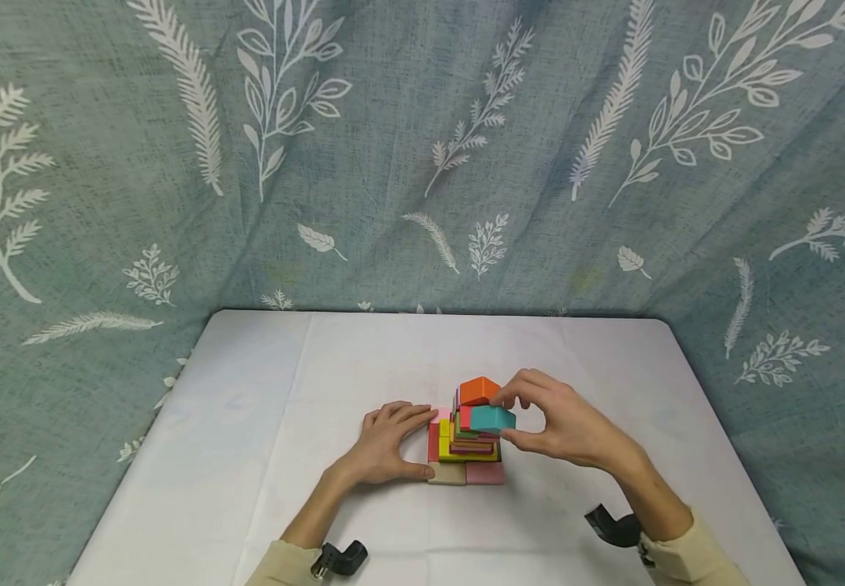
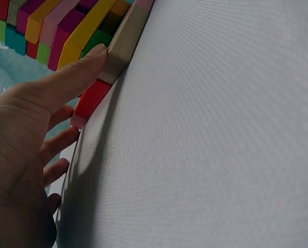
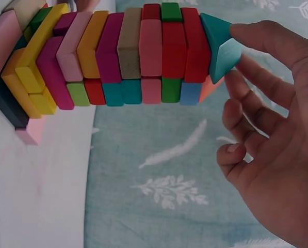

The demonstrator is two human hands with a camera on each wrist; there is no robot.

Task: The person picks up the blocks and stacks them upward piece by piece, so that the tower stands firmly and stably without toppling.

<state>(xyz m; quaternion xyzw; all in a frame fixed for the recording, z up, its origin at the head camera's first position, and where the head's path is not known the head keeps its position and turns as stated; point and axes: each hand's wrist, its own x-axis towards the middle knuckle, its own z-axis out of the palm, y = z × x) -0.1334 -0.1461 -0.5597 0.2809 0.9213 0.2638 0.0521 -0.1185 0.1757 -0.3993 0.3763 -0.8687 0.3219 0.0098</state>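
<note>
A tall tower of stacked coloured blocks (image 3: 152, 51) stands on the table, widest at its base. At its top, my right hand (image 1: 572, 419) pinches a teal roof-shaped block (image 3: 223, 49) between thumb and fingers, right against the red block (image 3: 197, 46) of the uppermost layer. Beside the teal block sits an orange block (image 1: 479, 391). My left hand (image 1: 393, 443) lies spread at the left side of the base. Its thumb touches the base near a plain wood block (image 2: 124, 46), and its other fingers reach along past a red block (image 2: 93, 98).
The white-covered table (image 1: 349, 358) extends around the tower on every side. Behind it hangs a blue-green curtain (image 1: 393, 163) with white leaf prints. Black wrist mounts (image 1: 342, 559) are strapped near both sleeves.
</note>
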